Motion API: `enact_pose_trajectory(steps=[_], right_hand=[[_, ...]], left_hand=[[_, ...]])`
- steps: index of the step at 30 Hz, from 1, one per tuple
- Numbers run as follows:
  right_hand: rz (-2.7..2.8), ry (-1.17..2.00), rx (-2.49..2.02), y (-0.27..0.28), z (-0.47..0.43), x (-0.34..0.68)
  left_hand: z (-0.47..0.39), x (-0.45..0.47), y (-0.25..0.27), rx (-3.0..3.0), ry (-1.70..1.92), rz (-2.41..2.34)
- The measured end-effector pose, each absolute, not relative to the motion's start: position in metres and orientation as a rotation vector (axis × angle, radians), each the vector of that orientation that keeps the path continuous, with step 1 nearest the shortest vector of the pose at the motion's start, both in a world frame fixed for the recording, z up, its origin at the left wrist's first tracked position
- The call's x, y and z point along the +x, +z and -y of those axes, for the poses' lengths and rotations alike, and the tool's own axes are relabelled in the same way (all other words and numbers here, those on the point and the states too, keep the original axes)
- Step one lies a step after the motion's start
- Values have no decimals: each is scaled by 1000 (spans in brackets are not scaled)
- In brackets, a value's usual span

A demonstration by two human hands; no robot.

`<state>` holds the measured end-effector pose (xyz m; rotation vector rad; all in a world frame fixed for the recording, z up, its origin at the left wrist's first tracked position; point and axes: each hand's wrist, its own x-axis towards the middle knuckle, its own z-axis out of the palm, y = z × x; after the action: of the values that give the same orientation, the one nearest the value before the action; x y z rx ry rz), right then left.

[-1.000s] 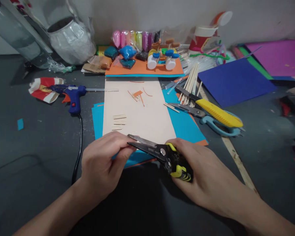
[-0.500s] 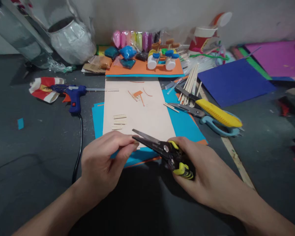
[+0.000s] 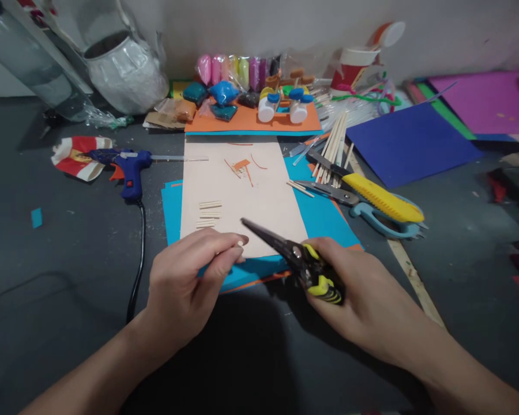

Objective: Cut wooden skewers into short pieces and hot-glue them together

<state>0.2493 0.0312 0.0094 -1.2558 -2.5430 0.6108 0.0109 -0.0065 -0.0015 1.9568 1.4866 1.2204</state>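
Note:
My left hand (image 3: 190, 276) pinches a short wooden stick (image 3: 240, 244) between thumb and forefinger; only its pale end shows. In my right hand (image 3: 354, 288) are black and yellow scissors (image 3: 296, 253), their blades together and pointing up-left, just apart from the stick. Below both hands lies a cream paper sheet (image 3: 259, 207) on top of blue sheets (image 3: 328, 219). Several short cut sticks (image 3: 210, 214) lie in small rows on the cream sheet, just beyond my left hand. Orange paper scraps (image 3: 243, 165) sit farther up on it.
A blue glue gun (image 3: 132, 173) with a cord lies at the left. To the right are a yellow cutter (image 3: 380, 199), light-blue-handled scissors (image 3: 372, 219) and long wooden sticks (image 3: 335, 147). Behind stand wrapped clay packs (image 3: 225, 92), a small wheeled model (image 3: 285, 104) and a metal pot (image 3: 125, 72).
The scissor blades have gone from open at my left fingertips to together, and moved slightly right of them. The stick's end now shows between my left fingers.

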Motion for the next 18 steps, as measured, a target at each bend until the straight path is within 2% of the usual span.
enact_pose_trajectory(steps=[5,12,18], right_hand=[[2449,572,-1384,10,-36,248],[2507,215,-1578,-1,-47,259],[2623,272,-1666,3,-51,268]], left_hand=[[5,12,-2,1871,1233,-1385],[3,11,-3,1936,1233,-1364],[4,13,-2,1664,1173,-1457]])
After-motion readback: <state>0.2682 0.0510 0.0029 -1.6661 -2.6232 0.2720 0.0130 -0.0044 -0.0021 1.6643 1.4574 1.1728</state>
